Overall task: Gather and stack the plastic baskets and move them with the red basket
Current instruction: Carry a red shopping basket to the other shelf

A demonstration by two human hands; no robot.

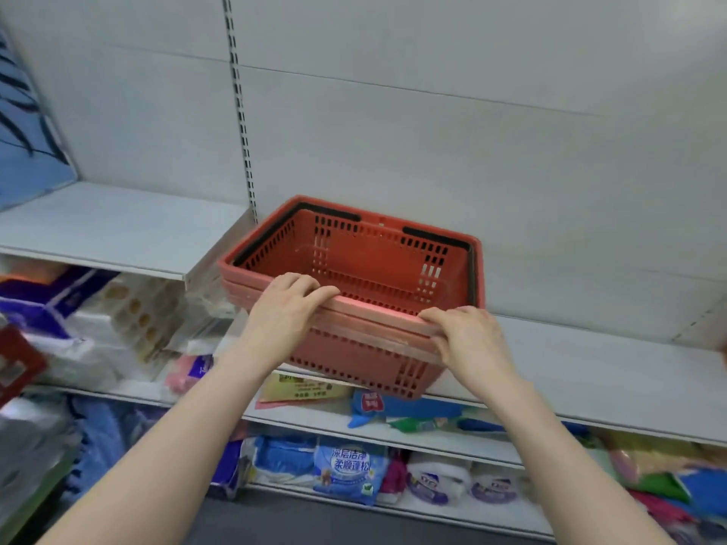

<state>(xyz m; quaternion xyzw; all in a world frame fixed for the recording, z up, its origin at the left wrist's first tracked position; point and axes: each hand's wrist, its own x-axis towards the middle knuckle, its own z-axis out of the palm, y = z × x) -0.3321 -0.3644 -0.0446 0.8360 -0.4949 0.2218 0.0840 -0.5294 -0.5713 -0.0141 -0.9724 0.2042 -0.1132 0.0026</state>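
Fingers of both hands clamp the red baskets' (354, 269) near rim, fingertips hidden.

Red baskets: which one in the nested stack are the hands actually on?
The top basket: the left hand and right hand both curl fingers over its near rim. The lower baskets show only stacked rims and a slotted wall beneath.

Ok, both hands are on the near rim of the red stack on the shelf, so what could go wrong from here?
1. The stack of red baskets overhangs the shelf edge; held only at the near rim by the left hand and right hand, it might tip forward.
2. The nested baskets could separate when lifted.
3. The black handles lie loose on the rim and may swing.
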